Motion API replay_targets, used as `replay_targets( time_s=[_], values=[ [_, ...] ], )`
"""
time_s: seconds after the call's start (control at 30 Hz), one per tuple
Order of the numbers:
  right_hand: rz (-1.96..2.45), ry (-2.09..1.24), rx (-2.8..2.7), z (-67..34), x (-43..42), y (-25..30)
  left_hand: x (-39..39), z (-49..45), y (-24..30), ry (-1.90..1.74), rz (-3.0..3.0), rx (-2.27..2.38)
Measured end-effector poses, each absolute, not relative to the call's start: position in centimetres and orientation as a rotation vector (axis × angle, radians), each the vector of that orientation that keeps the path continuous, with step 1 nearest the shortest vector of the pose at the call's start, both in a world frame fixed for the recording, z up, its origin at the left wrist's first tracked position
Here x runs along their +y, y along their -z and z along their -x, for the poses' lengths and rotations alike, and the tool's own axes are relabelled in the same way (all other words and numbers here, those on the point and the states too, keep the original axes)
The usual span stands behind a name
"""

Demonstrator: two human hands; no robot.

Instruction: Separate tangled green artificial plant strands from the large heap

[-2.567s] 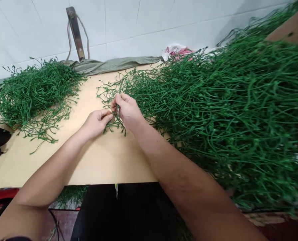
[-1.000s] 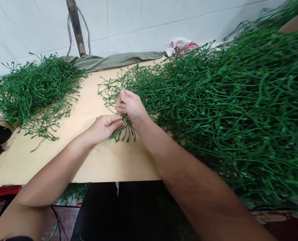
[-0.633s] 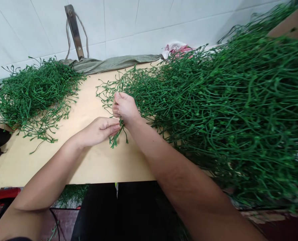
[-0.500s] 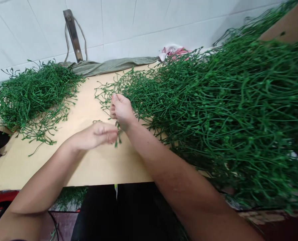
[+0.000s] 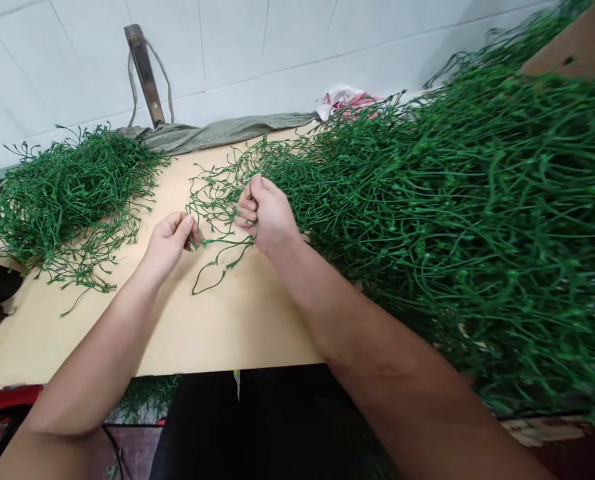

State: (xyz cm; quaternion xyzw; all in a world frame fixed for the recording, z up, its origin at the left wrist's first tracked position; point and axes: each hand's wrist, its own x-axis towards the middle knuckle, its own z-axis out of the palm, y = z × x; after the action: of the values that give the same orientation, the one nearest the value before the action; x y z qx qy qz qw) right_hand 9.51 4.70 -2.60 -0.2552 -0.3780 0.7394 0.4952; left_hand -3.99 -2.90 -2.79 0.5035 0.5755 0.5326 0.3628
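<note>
A few green stems point(image 5: 233, 241) span the gap between my hands. Their right ends vanish under the curled fingers of my right hand point(image 5: 273, 217), which is closed on them. My left hand point(image 5: 168, 238) has its thumb pressed to the fingers, pinching, as far as I can see, the other ends. A bent loop point(image 5: 208, 288) of stem trails out just below and between the two.

I take this step to be sorting stems by pinches into my right fist. The next move seems to call for a light left pinch, so nothing snaps, while the right keeps its grip.

To the right of my right hand spreads the big pile point(image 5: 452, 213); left of my left hand, apart from it, sits the small pile point(image 5: 72, 190). Both rest on the table point(image 5: 217, 333). Beyond my hands, a grey cloth point(image 5: 232, 130) runs along the wall point(image 5: 237, 47).
</note>
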Motion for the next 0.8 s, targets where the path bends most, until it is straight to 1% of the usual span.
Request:
replay_targets(
  time_s=[0.13, 0.43, 0.63, 0.8],
  values=[
    [0.585, -1.784, -0.923, -10.5, 5.0, 2.7, -2.8, 2.9, 3.6, -1.314, -1.206, 1.463],
    [0.597, -1.799, -0.985, -10.4, 4.5, 2.3, -2.8, 2.9, 3.9, -1.338, -1.271, 1.396],
    [0.565, -1.821, -1.193, -10.1, 4.1, 2.9, -2.7, 3.0, 4.0, -1.351, -1.295, 1.419],
    [0.576, -1.724, -1.425, -9.7, 3.7, 3.5, -2.7, 3.0, 4.1, -1.311, -1.336, 1.504]
  ],
)
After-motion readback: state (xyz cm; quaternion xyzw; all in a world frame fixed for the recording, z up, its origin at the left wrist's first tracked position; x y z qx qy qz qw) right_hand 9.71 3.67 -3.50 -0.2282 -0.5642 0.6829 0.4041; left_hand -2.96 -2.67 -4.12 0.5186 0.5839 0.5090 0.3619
